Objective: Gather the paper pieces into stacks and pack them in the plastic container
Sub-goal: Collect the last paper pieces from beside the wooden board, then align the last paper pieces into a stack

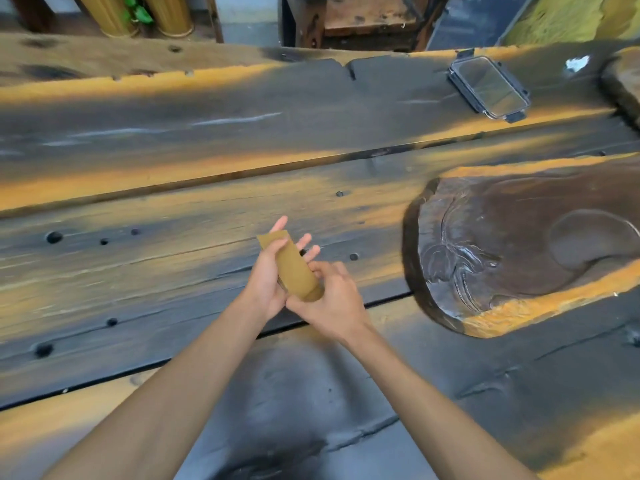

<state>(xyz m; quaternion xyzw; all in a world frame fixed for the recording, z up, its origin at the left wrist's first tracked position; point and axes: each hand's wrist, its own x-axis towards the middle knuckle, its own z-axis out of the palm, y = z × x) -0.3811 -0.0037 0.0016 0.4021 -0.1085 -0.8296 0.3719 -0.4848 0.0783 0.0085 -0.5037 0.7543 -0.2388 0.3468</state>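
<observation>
A stack of tan paper pieces (292, 268) is held above the middle of the wooden table. My left hand (268, 277) cradles the stack from the left and underneath, fingers stretched out behind it. My right hand (332, 297) grips the stack's near end from the right. The clear plastic container (489, 86) with dark clips lies flat at the far right of the table, well away from both hands. Whether it holds anything cannot be told.
A carved dark wooden tray (519, 244) is set into the table to the right of my hands. A small white scrap (576, 63) lies far right, beyond the container. Brass-coloured cylinders (169, 15) and a wooden crate (367, 19) stand behind the table's far edge.
</observation>
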